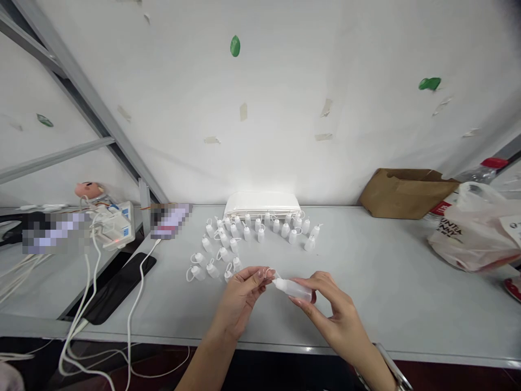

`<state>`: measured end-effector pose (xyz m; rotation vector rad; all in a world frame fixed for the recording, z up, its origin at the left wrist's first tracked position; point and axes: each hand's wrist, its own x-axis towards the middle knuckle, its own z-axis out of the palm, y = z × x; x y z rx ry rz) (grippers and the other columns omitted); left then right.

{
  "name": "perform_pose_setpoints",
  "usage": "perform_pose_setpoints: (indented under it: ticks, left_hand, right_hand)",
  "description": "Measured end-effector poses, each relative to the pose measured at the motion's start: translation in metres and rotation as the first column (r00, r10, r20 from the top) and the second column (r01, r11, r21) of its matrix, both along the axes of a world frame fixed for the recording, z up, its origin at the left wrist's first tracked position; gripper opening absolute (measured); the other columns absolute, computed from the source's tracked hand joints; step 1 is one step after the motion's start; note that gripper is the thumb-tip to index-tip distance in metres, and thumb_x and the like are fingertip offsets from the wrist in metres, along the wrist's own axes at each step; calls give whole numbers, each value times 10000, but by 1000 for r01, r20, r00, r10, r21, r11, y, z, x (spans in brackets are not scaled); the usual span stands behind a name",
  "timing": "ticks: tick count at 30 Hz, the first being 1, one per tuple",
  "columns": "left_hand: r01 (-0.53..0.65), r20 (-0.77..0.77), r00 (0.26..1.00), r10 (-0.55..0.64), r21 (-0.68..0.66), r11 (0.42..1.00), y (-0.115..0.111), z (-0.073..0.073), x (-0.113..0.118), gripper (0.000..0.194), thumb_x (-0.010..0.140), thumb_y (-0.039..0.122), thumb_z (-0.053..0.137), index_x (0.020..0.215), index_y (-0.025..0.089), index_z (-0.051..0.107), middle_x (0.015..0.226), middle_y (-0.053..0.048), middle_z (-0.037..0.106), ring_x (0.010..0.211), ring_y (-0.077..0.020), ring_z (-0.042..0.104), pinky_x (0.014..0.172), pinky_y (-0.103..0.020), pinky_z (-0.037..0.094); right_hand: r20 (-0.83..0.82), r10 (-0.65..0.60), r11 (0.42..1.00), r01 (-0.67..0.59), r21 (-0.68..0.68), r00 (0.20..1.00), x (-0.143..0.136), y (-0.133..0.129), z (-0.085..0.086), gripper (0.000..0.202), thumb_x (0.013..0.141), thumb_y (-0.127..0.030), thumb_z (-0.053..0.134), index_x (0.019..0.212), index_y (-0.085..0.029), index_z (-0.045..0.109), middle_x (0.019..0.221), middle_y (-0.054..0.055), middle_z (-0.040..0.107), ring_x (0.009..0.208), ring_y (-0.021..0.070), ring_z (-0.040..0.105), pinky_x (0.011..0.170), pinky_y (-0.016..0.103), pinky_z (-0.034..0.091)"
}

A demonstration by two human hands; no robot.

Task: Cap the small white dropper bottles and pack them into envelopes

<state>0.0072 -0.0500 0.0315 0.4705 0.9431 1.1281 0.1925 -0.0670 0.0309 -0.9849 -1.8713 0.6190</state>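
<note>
A translucent white squeeze bottle point(296, 290) lies nearly level above the front of the table, its nozzle pointing left. Around its body, the fingers and thumb of my right hand point(329, 304) are closed. My left hand point(246, 293) pinches the small tethered cap at the nozzle end; the fingertips mostly hide the cap, while the thin strap loop shows above them. Behind my hands stand several similar small bottles point(261, 235) with looped cap straps, spread in loose rows from the left to the middle.
A white flat stack point(262, 203) rests against the wall behind the bottles. On the right are a brown paper bag point(407, 193) and a white plastic bag point(472, 228). To the left lie a black power bank or phone point(122, 288), a phone point(171, 220), white cables and a power strip point(116, 225).
</note>
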Motion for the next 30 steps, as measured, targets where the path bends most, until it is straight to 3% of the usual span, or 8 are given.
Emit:
perform_pose_setpoints:
  ticks: [10,18,30]
  left_hand:
    - [4,-37,999,-3,30,1000,-1,2,1,145,624,274,777,679,152,722,746,-51,711,748,-139,610,773,-264,431]
    - [-9,-64,998,12,54,999,1,0,2,138,632,275,765,685,154,725,753,-55,722,775,-155,624,811,-290,442]
    - [-134,-290,942,166,128,983,-1,2,3,185,586,310,786,679,169,711,695,-48,753,778,-215,690,842,-355,474]
  right_hand:
    - [-7,-25,1000,24,-11,1000,0,-1,-1,188,850,-223,582,1033,-238,620,685,9,580,625,165,517,668,366,454]
    - [58,-14,998,10,55,998,0,-1,-1,232,860,-195,562,1086,-246,581,679,-1,562,609,161,502,697,386,423]
    - [168,-61,976,23,215,984,-2,-4,2,303,843,-114,543,1122,-232,549,715,1,551,612,150,507,736,396,400]
